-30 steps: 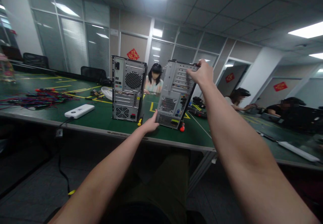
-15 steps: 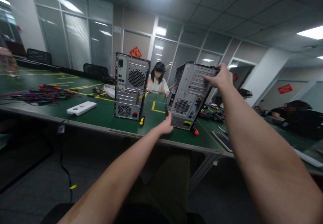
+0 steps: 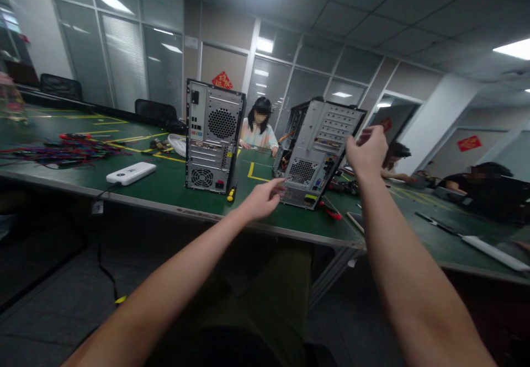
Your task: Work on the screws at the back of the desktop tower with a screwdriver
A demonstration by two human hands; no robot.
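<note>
Before me on the table stands a computer case (image 3: 304, 173), leaning in my view, its metal back towards me and its left side uncovered, with wires showing inside. My left hand (image 3: 264, 198) is by its lower left corner, fingers apart and loosely bent; whether the fingertips touch the metal I cannot tell. Beside the upper right edge is my right hand (image 3: 367, 149), fingers bent and spread, holding nothing. A second computer case (image 3: 215, 135) stands upright to the left. Between the cases lies a yellow-and-black screwdriver (image 3: 232, 193). A red-handled tool (image 3: 331, 211) lies by the right case's base.
A white power bank (image 3: 131, 173) with a cable hangs near the front edge's left part. Behind it are tangled wires (image 3: 62, 154) and a red screwdriver (image 3: 75, 136). A person (image 3: 260, 129) sits opposite. A long white bar (image 3: 494, 252) lies at right.
My right hand has let go of the case's top right corner and moved lower beside it. My left hand's fingers have loosened at the lower left corner.
</note>
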